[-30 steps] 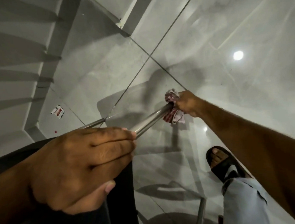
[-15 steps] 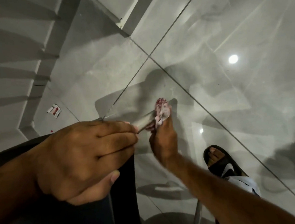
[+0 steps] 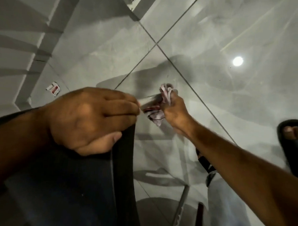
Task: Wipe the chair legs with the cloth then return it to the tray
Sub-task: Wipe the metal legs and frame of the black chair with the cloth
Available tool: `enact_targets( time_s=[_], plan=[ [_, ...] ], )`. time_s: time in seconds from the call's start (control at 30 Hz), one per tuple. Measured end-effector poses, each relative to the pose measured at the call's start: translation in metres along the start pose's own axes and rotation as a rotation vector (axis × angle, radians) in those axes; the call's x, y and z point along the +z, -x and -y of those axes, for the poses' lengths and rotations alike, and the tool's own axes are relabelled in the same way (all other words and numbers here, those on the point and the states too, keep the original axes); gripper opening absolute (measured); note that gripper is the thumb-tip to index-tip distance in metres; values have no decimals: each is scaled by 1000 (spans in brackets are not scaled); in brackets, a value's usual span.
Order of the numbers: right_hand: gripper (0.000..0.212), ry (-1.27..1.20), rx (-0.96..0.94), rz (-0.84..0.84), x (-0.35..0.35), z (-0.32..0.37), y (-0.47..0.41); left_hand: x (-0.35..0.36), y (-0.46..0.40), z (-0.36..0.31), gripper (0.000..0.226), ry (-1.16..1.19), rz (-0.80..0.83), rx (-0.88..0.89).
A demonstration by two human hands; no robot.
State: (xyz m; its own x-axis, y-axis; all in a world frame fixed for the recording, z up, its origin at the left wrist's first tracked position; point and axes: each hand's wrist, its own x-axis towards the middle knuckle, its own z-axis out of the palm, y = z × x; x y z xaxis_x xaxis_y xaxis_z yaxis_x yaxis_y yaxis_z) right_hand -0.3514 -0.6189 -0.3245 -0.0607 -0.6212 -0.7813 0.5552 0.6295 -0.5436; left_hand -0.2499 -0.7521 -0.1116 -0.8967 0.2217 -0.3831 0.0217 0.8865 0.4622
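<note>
A black chair (image 3: 83, 187) is tipped toward me, filling the lower left. My left hand (image 3: 91, 117) grips it where a shiny metal leg (image 3: 148, 100) leaves the seat. That leg points away over the floor. My right hand (image 3: 174, 110) is closed on a red and white cloth (image 3: 164, 96), which is wrapped around the leg just past my left fingers. A loose end of the cloth hangs below the leg. Another metal leg (image 3: 180, 210) shows at the bottom. No tray is in sight.
Glossy grey floor tiles (image 3: 216, 39) reflect a ceiling lamp. White steps (image 3: 20, 39) rise at the left. A small red and white wrapper (image 3: 53, 88) lies near them. A foot in a black sandal (image 3: 292, 134) stands at the right, a second sandal (image 3: 205, 163) under my forearm.
My right hand slid the cloth along the leg from its far end back toward my left hand. My left hand kept its hold on the chair.
</note>
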Motion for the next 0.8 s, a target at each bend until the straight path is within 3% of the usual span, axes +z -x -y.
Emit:
enact_targets(
  time_s=[0.13,0.23,0.47,0.67,0.8],
  plan=[
    [39,64,-62,223,1,42,59,-2,4,-3,48,-61,30,-32],
    [44,-54,-10,324,-8,73,89,-4,5,-8,51,-212,48,-61],
    [51,117,-31,302,-34,76,171,12,22,-83,50,-357,-58,-440],
    [49,114,-46,261,-55,-11,253,96,58,-207,53,-351,198,-238],
    [55,138,-69,224,-37,-77,294,151,74,-263,44,-342,240,-110]
  ],
)
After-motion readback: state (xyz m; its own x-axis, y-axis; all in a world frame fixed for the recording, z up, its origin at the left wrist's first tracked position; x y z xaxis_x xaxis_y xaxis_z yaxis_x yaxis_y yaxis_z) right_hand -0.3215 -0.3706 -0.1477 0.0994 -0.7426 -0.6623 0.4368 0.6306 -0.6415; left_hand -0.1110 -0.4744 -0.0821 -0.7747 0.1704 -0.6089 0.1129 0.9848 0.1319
